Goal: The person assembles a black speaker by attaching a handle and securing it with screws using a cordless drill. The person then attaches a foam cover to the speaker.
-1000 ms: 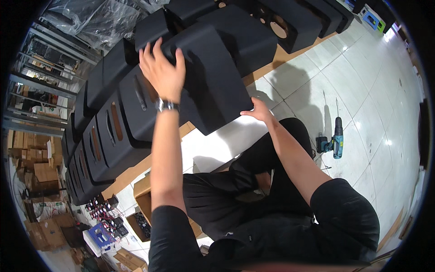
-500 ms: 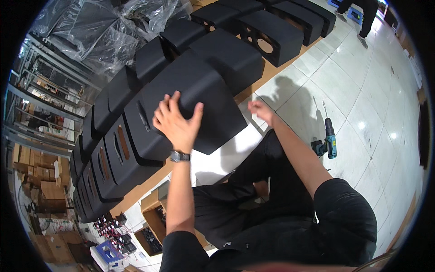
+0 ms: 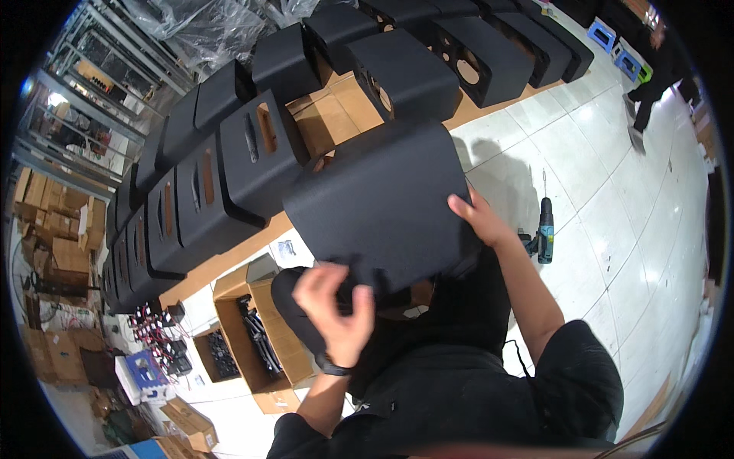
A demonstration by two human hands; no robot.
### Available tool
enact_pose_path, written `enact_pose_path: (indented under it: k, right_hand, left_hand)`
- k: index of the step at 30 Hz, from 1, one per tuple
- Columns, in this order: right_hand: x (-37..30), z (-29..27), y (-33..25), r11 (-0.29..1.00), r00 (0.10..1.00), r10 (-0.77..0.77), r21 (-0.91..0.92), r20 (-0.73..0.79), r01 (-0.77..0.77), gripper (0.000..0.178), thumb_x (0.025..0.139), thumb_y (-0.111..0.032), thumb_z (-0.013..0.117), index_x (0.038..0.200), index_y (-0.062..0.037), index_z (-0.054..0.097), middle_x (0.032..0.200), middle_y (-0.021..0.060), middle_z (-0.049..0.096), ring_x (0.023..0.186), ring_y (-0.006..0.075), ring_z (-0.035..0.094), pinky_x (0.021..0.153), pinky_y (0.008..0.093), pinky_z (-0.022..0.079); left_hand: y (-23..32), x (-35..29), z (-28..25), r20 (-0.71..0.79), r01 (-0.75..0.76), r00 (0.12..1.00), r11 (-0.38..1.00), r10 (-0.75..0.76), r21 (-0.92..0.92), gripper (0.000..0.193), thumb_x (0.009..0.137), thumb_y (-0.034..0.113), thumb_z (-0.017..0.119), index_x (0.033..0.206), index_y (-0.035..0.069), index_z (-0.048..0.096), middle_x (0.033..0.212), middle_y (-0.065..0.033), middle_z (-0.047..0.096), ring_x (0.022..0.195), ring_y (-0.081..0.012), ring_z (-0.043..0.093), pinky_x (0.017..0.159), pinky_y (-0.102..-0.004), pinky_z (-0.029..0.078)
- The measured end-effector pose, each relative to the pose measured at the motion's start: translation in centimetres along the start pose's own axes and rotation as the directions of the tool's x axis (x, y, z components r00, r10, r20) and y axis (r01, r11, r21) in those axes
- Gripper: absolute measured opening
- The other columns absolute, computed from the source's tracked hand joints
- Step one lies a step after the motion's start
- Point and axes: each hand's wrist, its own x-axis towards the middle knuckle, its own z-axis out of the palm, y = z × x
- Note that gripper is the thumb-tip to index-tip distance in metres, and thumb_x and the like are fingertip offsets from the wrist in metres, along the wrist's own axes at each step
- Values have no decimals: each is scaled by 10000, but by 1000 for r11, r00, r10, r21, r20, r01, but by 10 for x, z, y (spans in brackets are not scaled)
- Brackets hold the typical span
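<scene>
A black speaker cabinet [image 3: 382,206] is tilted over the person's lap, in front of a row of similar cabinets. The right hand [image 3: 482,218] holds its right edge, the grip pinching the panel there: the thumb lies on the near face, while the fingers are mostly hidden behind the edge. The left hand [image 3: 336,310] is at the cabinet's lower left edge, its grip spread, with the thumb well apart from the curved, blurred fingers; whether it touches the cabinet cannot be told.

To the left, a cabinet with a strap handle [image 3: 237,176] stands beside a slot cut in its panel. Farther right in the rows, a cabinet with a round cutout [image 3: 489,65] faces the tiled floor [image 3: 612,191]. A cardboard sheet [image 3: 214,264] shows beneath the row. A cordless drill [image 3: 545,229] lies on the floor near the right forearm. Left of the lap, an open cardboard box [image 3: 287,336] holds long dark parts, just beside a smaller box [image 3: 205,356] of small black pieces.
</scene>
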Motion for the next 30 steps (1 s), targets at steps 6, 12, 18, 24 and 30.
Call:
enact_pose_path:
  k: [6,12,18,24,30]
  right_hand:
    - [-73,-4,86,991,994,-92,101,52,87,888,985,-449,742,1634,9,347,1589,171,492,1482,257,433,1236,389,308]
    - [-90,9,91,983,971,-182,36,153,179,988,912,-439,811,1655,-9,322,1650,156,428,1537,269,378,1264,409,263]
    - [-108,31,100,966,935,-247,-11,253,258,1076,872,-457,846,1674,-19,277,1760,181,237,1639,313,184,1303,441,191]
    - [-106,61,70,817,857,-423,-285,293,501,1102,851,-286,873,1691,-24,210,1771,215,158,1650,356,104,1311,455,177]
    - [-97,129,8,714,819,-521,-403,239,572,1192,748,-407,966,1676,-82,293,1744,256,193,1638,418,105,1306,499,197]
  left_hand:
    - [-48,6,-2,167,446,885,687,-435,-574,789,1091,459,520,1707,78,207,1744,-201,259,1623,-308,218,1308,-444,154]
    - [-35,-47,13,144,425,850,497,-507,-757,824,1022,464,529,1696,73,260,1731,-174,281,1582,-303,291,1299,-420,188]
    - [-46,-94,4,-21,370,844,609,-536,-702,663,1063,368,480,1619,17,402,1694,-172,378,1547,-310,367,1286,-433,237]
    - [-37,-64,-44,-122,220,968,975,-221,-21,349,1053,235,575,1271,19,741,1504,-182,613,1473,-376,489,1228,-495,334]
    - [-49,-26,-54,67,221,975,966,-214,-132,626,1116,456,469,1479,-45,566,1444,-238,648,1357,-367,606,1169,-446,416]
